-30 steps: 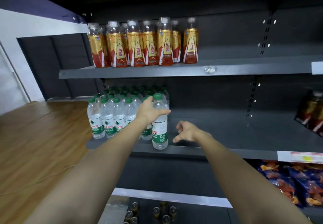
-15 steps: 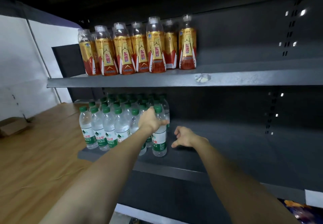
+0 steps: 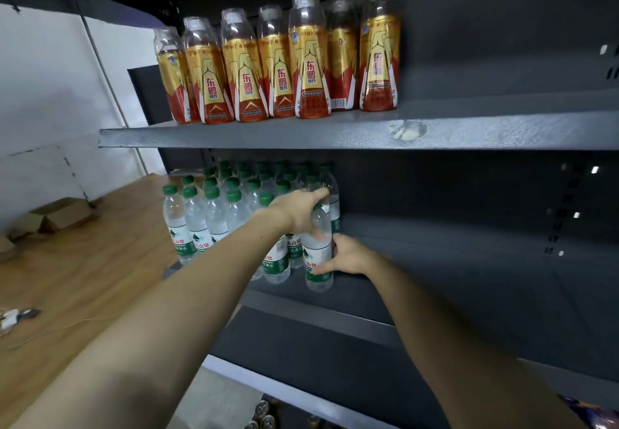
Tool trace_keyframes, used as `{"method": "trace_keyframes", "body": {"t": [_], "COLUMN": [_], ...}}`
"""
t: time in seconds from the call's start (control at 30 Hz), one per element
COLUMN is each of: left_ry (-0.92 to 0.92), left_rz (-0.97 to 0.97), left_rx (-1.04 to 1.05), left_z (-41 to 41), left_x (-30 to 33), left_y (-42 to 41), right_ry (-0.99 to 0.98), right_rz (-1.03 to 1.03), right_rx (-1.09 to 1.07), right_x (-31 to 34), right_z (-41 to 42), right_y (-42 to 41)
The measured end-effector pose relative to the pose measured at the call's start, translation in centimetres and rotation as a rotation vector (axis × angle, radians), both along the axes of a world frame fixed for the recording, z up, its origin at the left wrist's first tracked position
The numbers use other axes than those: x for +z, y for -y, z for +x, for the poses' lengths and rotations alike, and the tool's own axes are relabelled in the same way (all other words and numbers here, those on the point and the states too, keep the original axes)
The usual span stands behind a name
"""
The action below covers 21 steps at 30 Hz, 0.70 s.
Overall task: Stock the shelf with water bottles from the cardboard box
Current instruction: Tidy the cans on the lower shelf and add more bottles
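Note:
A clear water bottle (image 3: pixel 317 261) with a green label stands upright near the front of the dark middle shelf (image 3: pixel 452 281). My left hand (image 3: pixel 298 209) grips its neck and top from above, hiding the cap. My right hand (image 3: pixel 346 254) holds its lower body from the right side, thumb across the label. To its left stands a group of several water bottles (image 3: pixel 214 217) with green caps, in rows reaching to the back. A small cardboard box (image 3: pixel 58 214) lies on the wooden floor at far left.
The upper shelf (image 3: pixel 301 133) holds several gold-and-red drink bottles (image 3: pixel 278 66). The middle shelf right of the held bottle is bare metal. Cans (image 3: pixel 264 412) show on a lower level. A white cable and plug (image 3: pixel 16 316) lie on the floor.
My right hand moved left from resting on the shelf and took hold of the bottle's lower body. My left hand stayed on the bottle's top. The camera moved closer and tilted up.

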State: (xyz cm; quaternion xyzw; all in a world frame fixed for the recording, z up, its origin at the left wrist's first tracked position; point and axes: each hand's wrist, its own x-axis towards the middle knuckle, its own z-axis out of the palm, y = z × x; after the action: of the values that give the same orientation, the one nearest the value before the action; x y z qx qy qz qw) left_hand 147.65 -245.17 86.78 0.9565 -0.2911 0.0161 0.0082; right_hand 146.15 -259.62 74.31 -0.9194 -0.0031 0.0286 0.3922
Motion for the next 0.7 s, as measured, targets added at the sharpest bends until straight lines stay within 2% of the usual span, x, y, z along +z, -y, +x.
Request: {"method": "trace_keyframes", "body": {"t": [0.13, 0.27, 0.33, 0.7], "left_ry": [0.047, 0.037, 0.034, 0.078], "left_rz": [0.021, -0.080, -0.114, -0.093], "left_rx": [-0.075, 0.006, 0.044, 0.055], "left_z": [0.4, 1.0, 1.2, 3.5], "left_x": [0.1, -0.5, -0.6, -1.1], "left_y": [-0.1, 0.0, 0.2, 1.0], "right_ry": [0.019, 0.058, 0.075, 0.039], "right_rz": [-0.046, -0.226, -0.254, -0.118], "right_rx": [-0.051, -0.126, -0.161, -0.161], "right_x": [0.2, 1.3, 1.6, 0.7], "right_z": [0.3, 0.5, 0.7, 1.5], "right_y": [-0.5, -0.3, -0.1, 1.7]}}
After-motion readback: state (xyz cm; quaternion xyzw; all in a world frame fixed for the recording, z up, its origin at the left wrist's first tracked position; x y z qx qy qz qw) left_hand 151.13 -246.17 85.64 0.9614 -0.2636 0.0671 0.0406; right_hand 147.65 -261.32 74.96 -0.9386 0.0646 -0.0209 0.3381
